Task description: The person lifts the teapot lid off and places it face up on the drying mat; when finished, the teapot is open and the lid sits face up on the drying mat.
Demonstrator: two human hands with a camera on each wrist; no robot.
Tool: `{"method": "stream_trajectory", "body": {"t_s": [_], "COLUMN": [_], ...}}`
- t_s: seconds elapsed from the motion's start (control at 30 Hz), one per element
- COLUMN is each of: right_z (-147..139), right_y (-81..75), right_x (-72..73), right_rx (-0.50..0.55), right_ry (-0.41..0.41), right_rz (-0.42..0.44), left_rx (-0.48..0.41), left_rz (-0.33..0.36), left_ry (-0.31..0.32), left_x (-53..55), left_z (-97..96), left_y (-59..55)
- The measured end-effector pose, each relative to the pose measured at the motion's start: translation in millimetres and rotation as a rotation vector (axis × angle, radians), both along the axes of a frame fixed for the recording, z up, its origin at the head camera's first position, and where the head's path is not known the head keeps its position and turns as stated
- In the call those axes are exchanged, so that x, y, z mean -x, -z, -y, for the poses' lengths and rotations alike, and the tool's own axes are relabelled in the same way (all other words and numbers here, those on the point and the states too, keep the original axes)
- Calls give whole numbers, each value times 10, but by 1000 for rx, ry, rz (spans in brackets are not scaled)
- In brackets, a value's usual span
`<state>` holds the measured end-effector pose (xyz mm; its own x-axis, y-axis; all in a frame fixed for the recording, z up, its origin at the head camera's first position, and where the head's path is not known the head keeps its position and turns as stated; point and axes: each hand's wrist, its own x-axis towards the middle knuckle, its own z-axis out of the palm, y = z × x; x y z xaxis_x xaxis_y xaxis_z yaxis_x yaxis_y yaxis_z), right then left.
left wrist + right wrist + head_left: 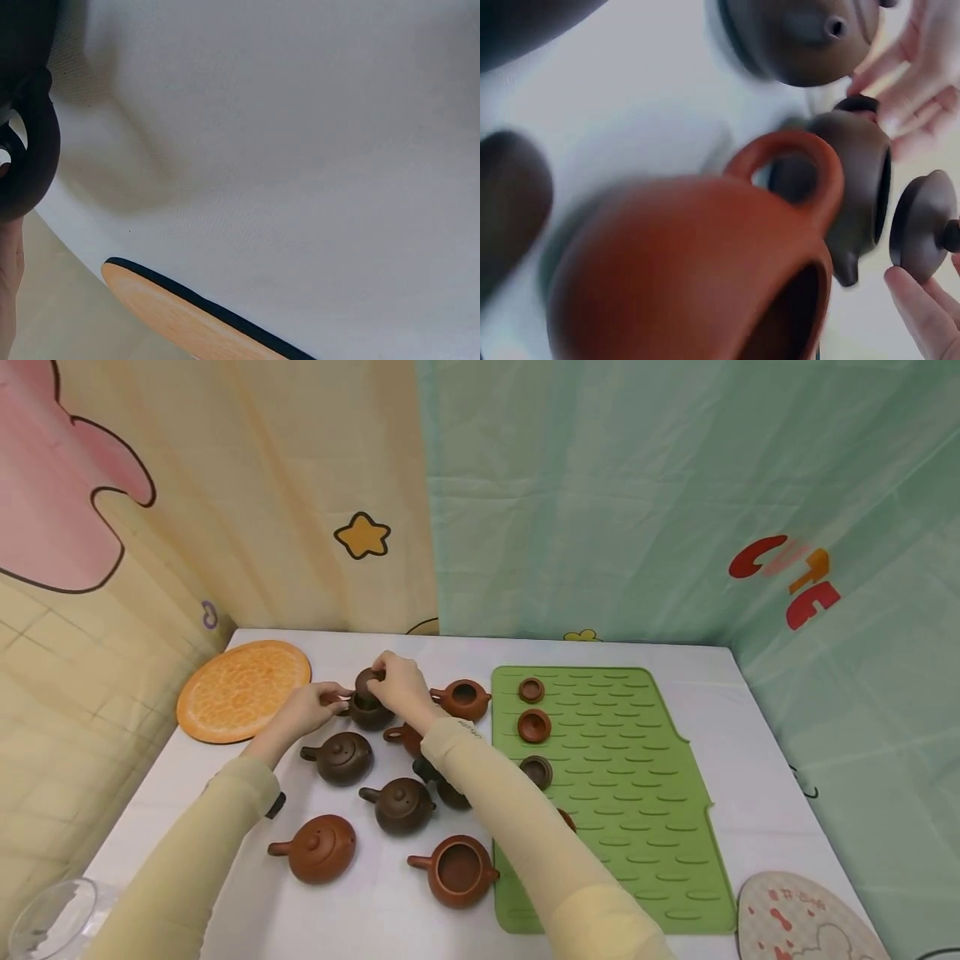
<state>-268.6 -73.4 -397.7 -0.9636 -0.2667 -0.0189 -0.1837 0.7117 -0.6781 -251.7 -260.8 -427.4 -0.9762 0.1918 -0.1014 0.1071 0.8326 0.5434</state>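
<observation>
Teapots [345,757] left of mat [622,797], several lids [534,726] on it

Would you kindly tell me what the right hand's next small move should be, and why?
I would probably carry the dark lid toward the green mat: the right hand holds it clear of the open teapot beneath, and other lids lie on that mat.

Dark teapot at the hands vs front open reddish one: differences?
Color: the dark teapot is dark brown, the reddish teapot reddish-brown.
Lid: the right hand holds a lid above the dark teapot; none over the reddish teapot.
Contact: the left hand grips the dark teapot's handle; no hand touches the reddish teapot.
Shared: both are uncovered.
</observation>
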Motion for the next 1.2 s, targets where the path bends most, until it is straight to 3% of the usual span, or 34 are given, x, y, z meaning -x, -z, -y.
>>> {"method": "stream_trajectory", "body": {"t_s": [0.3,0.47,0.67,0.87,1.0,1.2], "right_z": [-648,-1178,-1970,-2634,-2887,-3034], "right_y": [-169,-253,-198,17,193,369], "right_x": [151,141,58,-74,-119,-140], "right_rx": [435,596,683,789,860,957], "right_ry": [68,102,97,164,222,282], "right_rz": [313,484,512,547,592,630], "left_rx": [15,20,15,10,10,19], "left_rz": [7,11,19,23,29,31], "left_ry": [7,6,0,6,7,10], "left_x": [29,27,29,28,29,41], "left_z": [26,26,22,31,28,30], "left_y": [35,24,15,0,-3,6]}}
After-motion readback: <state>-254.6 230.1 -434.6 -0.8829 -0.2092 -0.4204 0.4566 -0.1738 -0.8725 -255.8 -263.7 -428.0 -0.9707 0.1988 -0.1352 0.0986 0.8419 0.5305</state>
